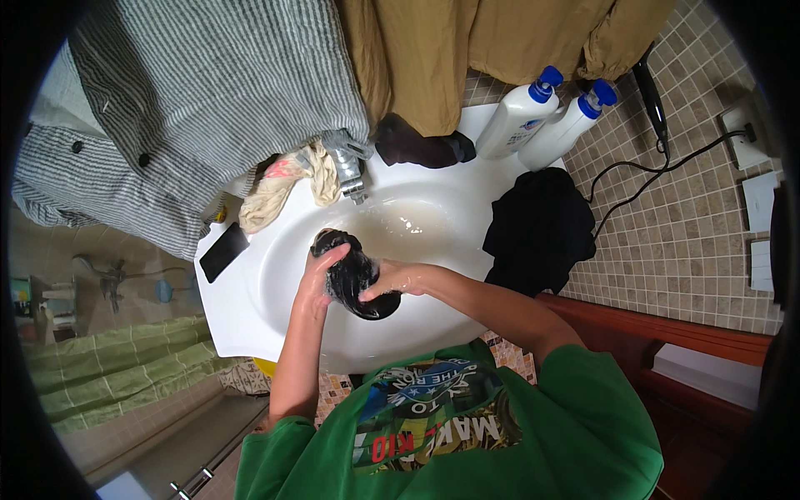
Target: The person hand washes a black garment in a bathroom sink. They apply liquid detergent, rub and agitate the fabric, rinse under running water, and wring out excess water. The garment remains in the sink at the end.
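Between my two hands is a wet, dark cloth item, bunched up and streaked with white suds. My left hand grips its left side, the thumb lying across the top. From the right, my right hand holds its lower end, fingers pressed into the fabric. Both hands are wet and hover over the front part of a white washbasin. Cloudy water lies in the bowl beyond them. A chrome faucet stands at the basin's back edge.
Cream cloth lies beside the faucet, with a black phone on the left rim. Dark cloth and two white pump bottles stand behind; black clothing covers the right rim. Striped garments and brown trousers hang overhead.
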### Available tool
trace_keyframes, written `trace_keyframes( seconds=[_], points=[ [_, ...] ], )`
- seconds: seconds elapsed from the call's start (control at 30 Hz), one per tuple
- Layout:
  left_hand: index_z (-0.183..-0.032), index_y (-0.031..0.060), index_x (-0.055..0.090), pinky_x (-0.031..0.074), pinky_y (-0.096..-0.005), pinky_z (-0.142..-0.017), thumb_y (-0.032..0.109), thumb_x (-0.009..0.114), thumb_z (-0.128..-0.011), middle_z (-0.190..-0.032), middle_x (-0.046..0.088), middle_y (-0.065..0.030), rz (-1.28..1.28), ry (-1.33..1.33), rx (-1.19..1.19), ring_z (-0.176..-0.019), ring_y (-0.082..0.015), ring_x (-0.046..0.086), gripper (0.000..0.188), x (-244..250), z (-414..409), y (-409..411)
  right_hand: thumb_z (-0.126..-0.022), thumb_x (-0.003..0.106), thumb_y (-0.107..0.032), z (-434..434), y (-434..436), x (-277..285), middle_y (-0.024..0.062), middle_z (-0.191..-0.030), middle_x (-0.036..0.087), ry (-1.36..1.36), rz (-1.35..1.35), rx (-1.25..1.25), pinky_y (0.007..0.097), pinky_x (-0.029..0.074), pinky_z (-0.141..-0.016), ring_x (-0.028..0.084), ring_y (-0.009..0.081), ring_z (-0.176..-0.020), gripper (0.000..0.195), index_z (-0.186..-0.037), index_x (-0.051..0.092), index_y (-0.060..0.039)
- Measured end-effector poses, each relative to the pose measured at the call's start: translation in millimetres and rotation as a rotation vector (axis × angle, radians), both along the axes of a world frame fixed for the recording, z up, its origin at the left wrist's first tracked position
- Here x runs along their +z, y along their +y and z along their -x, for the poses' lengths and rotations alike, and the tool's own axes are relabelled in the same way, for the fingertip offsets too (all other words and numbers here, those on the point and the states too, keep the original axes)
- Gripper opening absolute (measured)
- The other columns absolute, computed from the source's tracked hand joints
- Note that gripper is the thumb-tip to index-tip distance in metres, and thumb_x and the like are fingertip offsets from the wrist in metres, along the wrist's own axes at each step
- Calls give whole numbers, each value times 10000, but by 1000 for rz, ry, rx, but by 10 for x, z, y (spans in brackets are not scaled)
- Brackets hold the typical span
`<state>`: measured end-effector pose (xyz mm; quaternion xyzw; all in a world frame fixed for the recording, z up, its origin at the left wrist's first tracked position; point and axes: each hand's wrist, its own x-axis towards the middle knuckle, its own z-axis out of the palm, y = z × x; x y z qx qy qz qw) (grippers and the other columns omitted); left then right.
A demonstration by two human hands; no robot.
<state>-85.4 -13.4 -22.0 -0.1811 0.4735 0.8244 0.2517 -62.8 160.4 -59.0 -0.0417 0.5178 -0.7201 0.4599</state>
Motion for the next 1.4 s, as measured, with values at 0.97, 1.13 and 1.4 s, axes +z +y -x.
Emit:
trace_keyframes(
  seconds=[0.97, 1.13, 1.4],
  points=[
    [-1037, 29, 567, 509, -350, -844, 193, 656, -793, -955, 635, -105, 63, -16, 422, -888, -236, 631, 307, -544, -390, -186, -587, 864, -412, -581, -132, -225, 170, -1314, 466, -38, -312, -670, 411, 407, -968, 477, 283, -1201, 1000, -1385, 354, -93],
    [-1021, 63, 570, 501, -327, -839, 194, 627, -824, -947, 628, -60, 18, 113, 442, -904, -203, 620, 243, -414, -554, -4, -809, 721, -231, -623, -251, -251, 69, -1224, 542, -372, 454, -720, 436, 459, -892, 554, 221, -1081, 603, -1328, 424, -162],
    [-1158, 131, 571, 455, -428, -959, 448, 577, -842, -1161, 595, -88, -396, -207, 321, -1065, -260, 582, 448, -360, -641, 70, -660, 660, 44, -350, -311, 183, 56, -1041, 592, 487, -42, -869, 307, 441, -904, 562, 180, -996, 415, -1053, 579, -60]
  ],
)
